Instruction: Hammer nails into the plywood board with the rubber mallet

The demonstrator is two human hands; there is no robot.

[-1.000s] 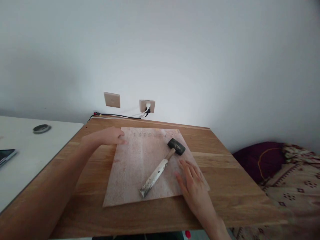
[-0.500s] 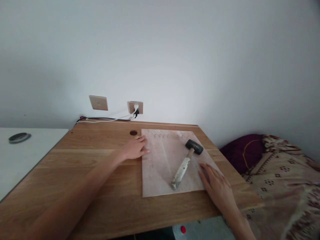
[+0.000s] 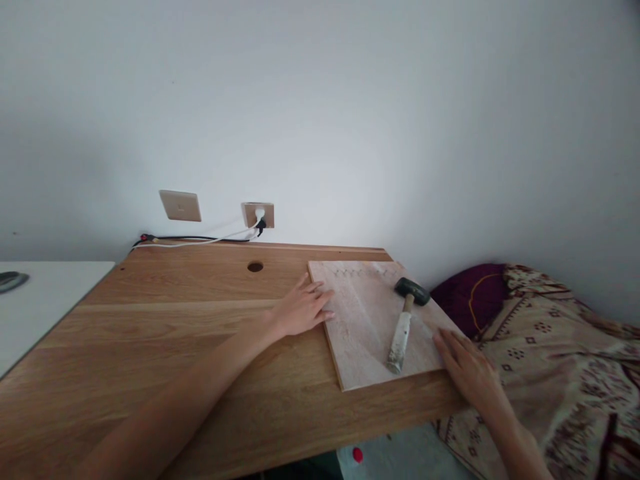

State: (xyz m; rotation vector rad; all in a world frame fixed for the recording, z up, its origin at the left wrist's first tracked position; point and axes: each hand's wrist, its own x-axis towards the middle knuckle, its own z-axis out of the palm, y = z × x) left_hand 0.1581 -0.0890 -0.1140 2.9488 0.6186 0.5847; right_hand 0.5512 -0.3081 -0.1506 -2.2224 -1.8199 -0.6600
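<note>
A square, pale pinkish wooden board (image 3: 357, 333) lies flat on the table, turned slightly, with a row of zigzag marks near its far edge. On it rests a mallet with a black head (image 3: 413, 291) and a worn white-coated handle (image 3: 400, 337). My left hand (image 3: 303, 307) is at the board's left edge, fingers spread and their tips over the top face. Along the right edge lies my right hand (image 3: 467, 367), its fingers stretched out on the board near the mallet; its underside is hidden. Neither hand touches the mallet.
The wooden table (image 3: 200, 373) has a round cable hole (image 3: 255, 267). Cables (image 3: 200, 241) run along its back to a wall socket (image 3: 259, 215). A white surface (image 3: 50, 293) adjoins at left. Patterned fabric (image 3: 545, 360) and a purple cushion (image 3: 465, 297) lie at right.
The board has slid right across the table and turned a little, carrying the mallet. Both hands moved right with it. The camera view has also shifted slightly right.
</note>
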